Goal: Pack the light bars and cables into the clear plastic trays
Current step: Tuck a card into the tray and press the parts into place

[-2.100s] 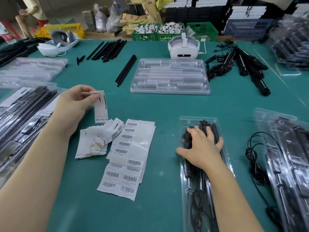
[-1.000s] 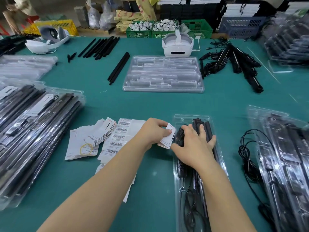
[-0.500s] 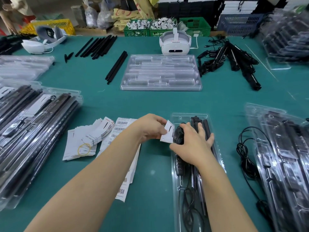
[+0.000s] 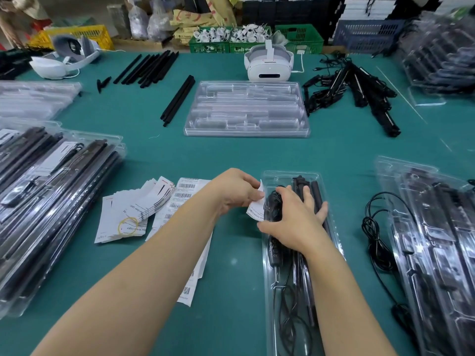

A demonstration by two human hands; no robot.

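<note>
A green table top [image 4: 231, 155] fills most of the frame. Along its far edge at the top stand a yellow crate [image 4: 77, 34] at upper left, green crates [image 4: 299, 38] at top centre and a blue-grey crate [image 4: 367, 34] at upper right. Clear plastic bags [image 4: 144, 20] and brown paper packs [image 4: 195, 16] are heaped behind them. The light is even and bright.

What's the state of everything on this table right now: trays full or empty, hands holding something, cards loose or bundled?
Left hand: pinches a white card.
Right hand: lies flat on the black parts in the near tray.
Near tray: filled with bars and cable, uncovered.
Middle tray stack: empty.
Card stack: fanned out, a rubber band lying on it.
Loose cable: coiled on the mat, unpacked.
Loose black bars: lying unpacked.
</note>
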